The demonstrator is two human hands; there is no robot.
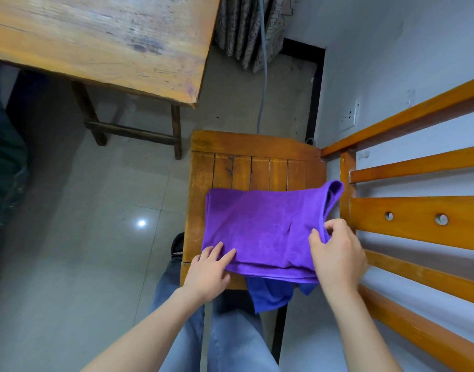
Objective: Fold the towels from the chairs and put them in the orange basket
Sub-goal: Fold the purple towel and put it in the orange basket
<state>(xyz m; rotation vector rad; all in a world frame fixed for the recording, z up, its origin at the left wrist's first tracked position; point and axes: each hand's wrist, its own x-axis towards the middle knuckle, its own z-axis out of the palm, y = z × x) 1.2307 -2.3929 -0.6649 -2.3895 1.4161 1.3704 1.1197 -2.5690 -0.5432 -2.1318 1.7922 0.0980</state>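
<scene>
Head view showed a wooden table (96, 36) at upper left, a patterned curtain (246, 28) and a grey cable (263, 84) beyond. An orange slatted frame (418, 213) stood close along the right of the wooden chair (246, 167). On its seat lay the purple towel (262, 226), folded, over a blue towel (270, 294) whose end hung off the near edge. Left hand (207, 275) lay flat, fingers straight, pressing the purple towel's near-left corner. Right hand (338, 253) had its fingers pinching the right edge, whose far corner curled upward.
</scene>
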